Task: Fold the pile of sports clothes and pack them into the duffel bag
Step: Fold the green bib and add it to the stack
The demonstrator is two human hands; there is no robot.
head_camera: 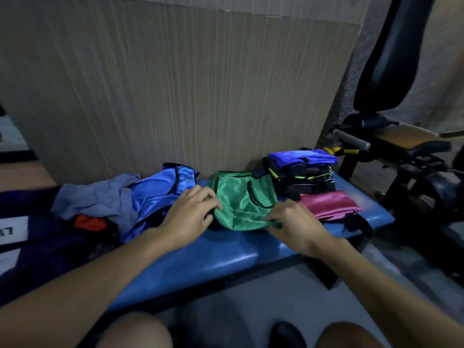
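Both hands on green satin vest (pixel 241 202), mid blue padded counter (pixel 226 257).
L hand (pixel 190 212) pinches vest's left edge, R hand (pixel 291 219) pinches near hem. Unfolded pile w/ blue vest (pixel 160 194) at left; folded stack (pixel 303 174) + pink piece (pixel 329 204) at right.

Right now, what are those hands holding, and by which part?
Both hold the green top: the left hand grips its left edge, the right hand pinches its near hem.

Dim room; wood-grain wall panel (pixel 175 84) behind blue padded bench (pixel 226 252); black exercise machine (pixel 391 71) right.
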